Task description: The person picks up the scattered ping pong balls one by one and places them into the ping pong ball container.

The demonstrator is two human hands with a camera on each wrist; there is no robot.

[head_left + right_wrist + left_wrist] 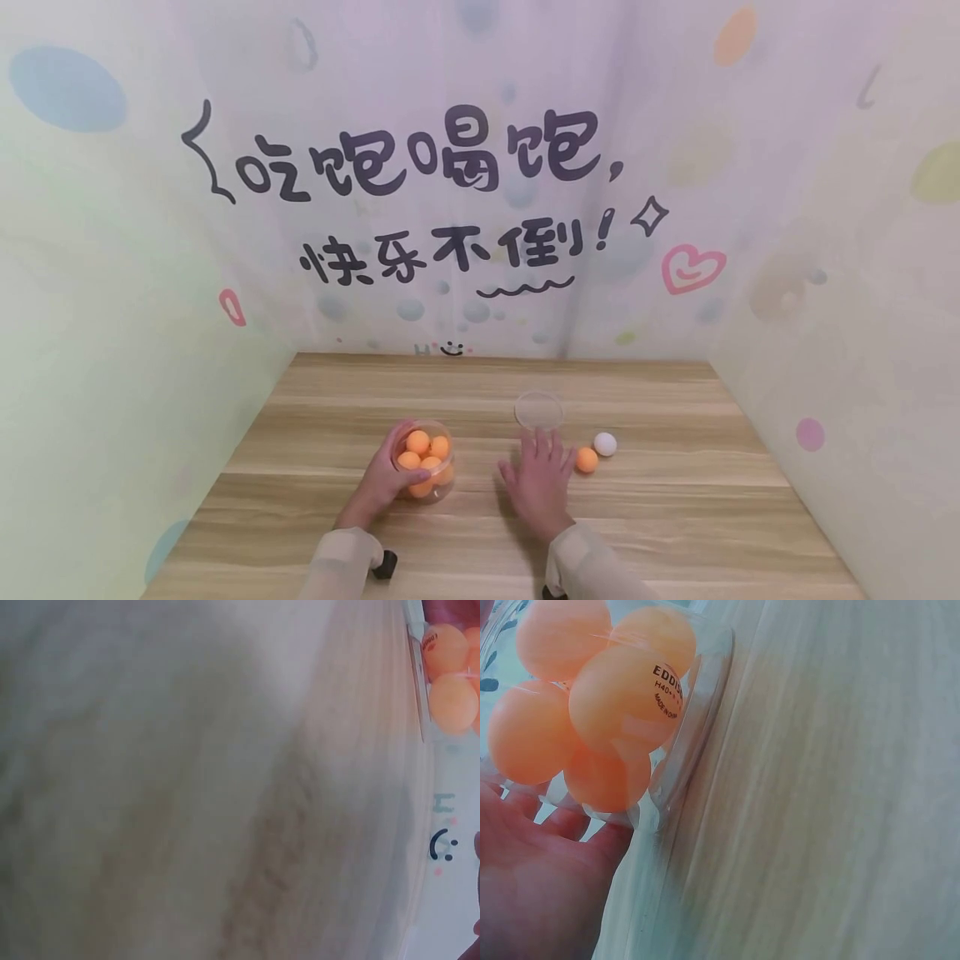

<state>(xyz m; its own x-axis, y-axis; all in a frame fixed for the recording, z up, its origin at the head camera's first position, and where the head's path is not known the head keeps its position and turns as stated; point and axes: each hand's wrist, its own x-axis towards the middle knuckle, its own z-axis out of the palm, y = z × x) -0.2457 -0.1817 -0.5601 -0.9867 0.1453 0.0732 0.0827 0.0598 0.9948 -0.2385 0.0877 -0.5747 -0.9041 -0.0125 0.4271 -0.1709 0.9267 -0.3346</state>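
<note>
My left hand (pixel 384 482) grips a clear plastic jar (pixel 714 690) by its left side, with the thumb across the near side. Inside are several orange ping-pong balls (pixel 417 442), one with black print on it in the left wrist view. To the right, my right hand (pixel 540 485) is palm down with its fingers spread, holding nothing. Its fingertips reach the near edge of a clear round lid (pixel 538 408) on the table. Just right of its little finger lies a loose orange ping-pong ball (pixel 586 460), and a white ball (pixel 605 444) is beside that.
All of this is on a wood-grain table (pixel 645 542). Pale printed walls enclose it at the left, right and back (pixel 465 317). A black band (pixel 386 565) shows at the left sleeve's cuff.
</note>
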